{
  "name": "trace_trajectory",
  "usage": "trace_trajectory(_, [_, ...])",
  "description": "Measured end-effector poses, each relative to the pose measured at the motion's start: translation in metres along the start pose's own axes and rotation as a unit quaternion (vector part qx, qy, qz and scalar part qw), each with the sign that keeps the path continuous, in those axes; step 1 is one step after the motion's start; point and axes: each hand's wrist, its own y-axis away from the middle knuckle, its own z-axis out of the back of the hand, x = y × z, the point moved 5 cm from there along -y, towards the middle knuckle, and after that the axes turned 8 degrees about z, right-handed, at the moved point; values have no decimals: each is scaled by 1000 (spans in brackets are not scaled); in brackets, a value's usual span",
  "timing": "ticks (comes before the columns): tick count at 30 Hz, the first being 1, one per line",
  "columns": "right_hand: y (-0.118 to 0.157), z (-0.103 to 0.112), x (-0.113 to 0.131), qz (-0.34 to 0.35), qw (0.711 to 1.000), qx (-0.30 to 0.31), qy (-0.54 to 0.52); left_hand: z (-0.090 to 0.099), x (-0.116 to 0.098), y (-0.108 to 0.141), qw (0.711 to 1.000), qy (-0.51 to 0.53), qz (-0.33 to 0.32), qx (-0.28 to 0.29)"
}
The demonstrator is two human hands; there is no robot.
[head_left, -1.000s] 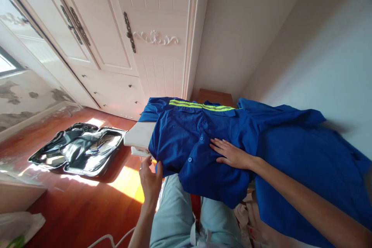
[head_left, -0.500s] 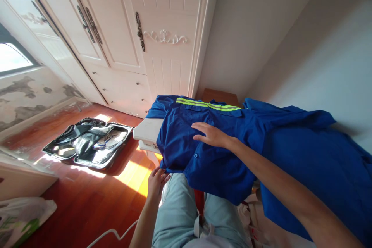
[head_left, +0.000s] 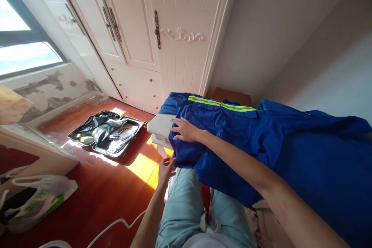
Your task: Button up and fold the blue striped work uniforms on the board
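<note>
A blue work jacket (head_left: 226, 162) with yellow-green reflective stripes lies spread over a small white table (head_left: 159, 123), its lower edge hanging over my knees. My left hand (head_left: 166, 168) is at the jacket's near left corner, with thumb and fingers pinched on the hem. Farther up the same side, my right hand (head_left: 186, 129) rests flat on the cloth by its left edge, fingers spread. A button (head_left: 206, 154) shows on the front placket, below my right forearm. More blue cloth extends to the right.
An open suitcase (head_left: 107, 133) with packed items lies on the wooden floor to the left. A plastic bag (head_left: 43, 197) and a white cable (head_left: 116, 223) are at lower left. A white wardrobe (head_left: 139, 46) stands behind, and a brown wooden surface (head_left: 232, 96) shows past the jacket.
My right hand has slid left across the jacket to its left edge. My left hand keeps to the corner. The view has turned slightly left.
</note>
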Motion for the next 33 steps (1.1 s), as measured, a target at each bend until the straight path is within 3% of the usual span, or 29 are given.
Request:
trace_trajectory(4, [-1, -8, -17, -2, 999, -32, -28, 2, -4, -3, 999, 21, -23, 20])
trace_trajectory(9, [8, -2, -46, -32, 993, -97, -55, 17, -2, 0, 985, 169, -5, 47])
trace_trajectory(14, [14, 5, -66, -82, 982, -155, -71, 23, -2, 13, 893, 426, 18, 145])
trace_trajectory(16, [14, 5, -66, -79, 981, -160, -80, 17, 2, 16, 886, 426, 54, 173])
trace_trajectory(18, [13, 4, -61, -67, 981, -160, -88, 11, 6, 16, 899, 389, 92, 180])
trace_trajectory(23, [11, 10, -52, -46, 982, -155, -95, 17, 11, 1, 937, 317, 87, 115])
trace_trajectory(30, [8, 14, -62, -111, 973, -186, -75, 49, 12, 3, 910, 389, 60, 131])
trace_trajectory(33, [4, 10, -62, -114, 975, -175, -70, 48, 17, 8, 913, 361, 103, 159])
